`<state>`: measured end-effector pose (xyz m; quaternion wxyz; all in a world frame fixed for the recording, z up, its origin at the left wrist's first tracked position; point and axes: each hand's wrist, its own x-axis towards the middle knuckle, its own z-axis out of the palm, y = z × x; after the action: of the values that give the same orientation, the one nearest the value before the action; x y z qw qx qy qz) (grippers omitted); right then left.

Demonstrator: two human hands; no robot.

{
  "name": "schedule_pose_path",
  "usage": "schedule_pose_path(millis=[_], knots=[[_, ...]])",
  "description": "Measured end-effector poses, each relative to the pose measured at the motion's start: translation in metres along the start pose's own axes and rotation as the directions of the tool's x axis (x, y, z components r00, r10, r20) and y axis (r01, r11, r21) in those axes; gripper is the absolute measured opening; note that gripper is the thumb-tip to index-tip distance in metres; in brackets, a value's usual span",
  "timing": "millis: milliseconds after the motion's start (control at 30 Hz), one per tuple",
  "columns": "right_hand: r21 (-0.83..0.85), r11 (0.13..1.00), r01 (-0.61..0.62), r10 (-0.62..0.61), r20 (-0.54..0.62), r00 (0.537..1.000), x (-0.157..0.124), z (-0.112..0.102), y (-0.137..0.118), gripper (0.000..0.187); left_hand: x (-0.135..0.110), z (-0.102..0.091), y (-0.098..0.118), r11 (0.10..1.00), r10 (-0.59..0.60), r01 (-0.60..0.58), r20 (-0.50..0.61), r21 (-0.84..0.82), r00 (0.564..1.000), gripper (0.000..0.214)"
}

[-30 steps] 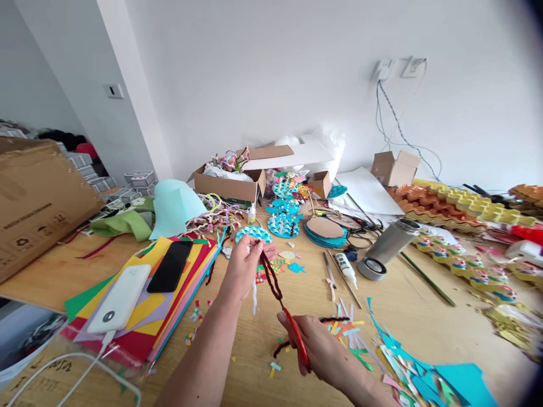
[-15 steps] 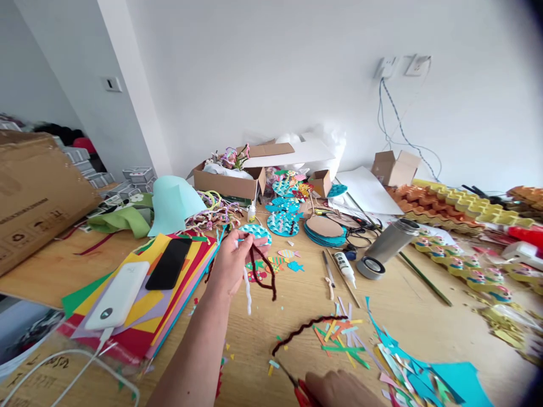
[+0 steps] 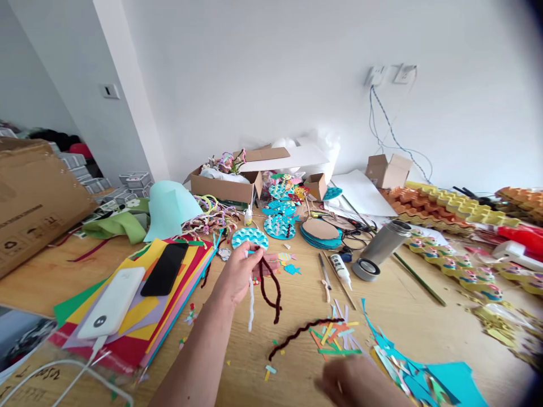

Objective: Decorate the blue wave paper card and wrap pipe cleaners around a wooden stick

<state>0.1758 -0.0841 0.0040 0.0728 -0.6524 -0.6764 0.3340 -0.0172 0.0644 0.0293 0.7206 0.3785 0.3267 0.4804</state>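
My left hand (image 3: 238, 277) is raised over the middle of the wooden table (image 3: 292, 294), its fingers pinched shut. From it hang dark red pipe cleaners (image 3: 271, 291) bent into a loop and a thin white pipe cleaner (image 3: 251, 302). A loose wavy piece of dark red pipe cleaner (image 3: 299, 334) lies on the table below and to the right of that hand. My right hand (image 3: 360, 383) is low at the bottom edge, smeared by motion, near coloured paper strips (image 3: 335, 336). Its fingers cannot be made out.
A stack of coloured paper (image 3: 178, 308) carries a white power bank (image 3: 111, 302) and a black phone (image 3: 165, 276). A metal flask (image 3: 384, 244), a glue bottle (image 3: 340, 270), blue wave discs (image 3: 250, 238), cardboard boxes (image 3: 223, 189) and teal paper scraps (image 3: 424, 379) lie around.
The red scissors in my right hand met the pipe cleaner, then dropped out of view. A cut piece now lies on the table. My left hand keeps the rest.
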Motion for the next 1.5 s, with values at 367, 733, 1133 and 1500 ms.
schedule_pose_path(millis=[367,733,1133,1500], knots=[[0.548,0.786,0.286,-0.162,-0.264,0.951,0.088,0.008,-0.062,0.043,0.003,0.009,-0.011,0.994,0.077,-0.079,-0.027,-0.071,0.997,0.027],[0.606,0.761,0.231,-0.27,-0.028,0.962,0.073,0.002,-0.047,0.042,0.004,0.008,-0.002,0.968,-0.054,0.041,-0.047,-0.247,0.997,0.015],[0.421,0.841,0.338,-0.385,0.029,0.922,0.064,0.003,-0.021,0.026,0.004,-0.004,0.008,0.979,0.137,-0.148,-0.085,-0.137,0.987,0.017],[-0.107,0.845,0.524,-0.532,-0.073,0.844,0.075,0.019,-0.006,0.019,0.01,-0.016,0.01,0.986,0.122,-0.136,-0.138,-0.097,0.983,0.019]])
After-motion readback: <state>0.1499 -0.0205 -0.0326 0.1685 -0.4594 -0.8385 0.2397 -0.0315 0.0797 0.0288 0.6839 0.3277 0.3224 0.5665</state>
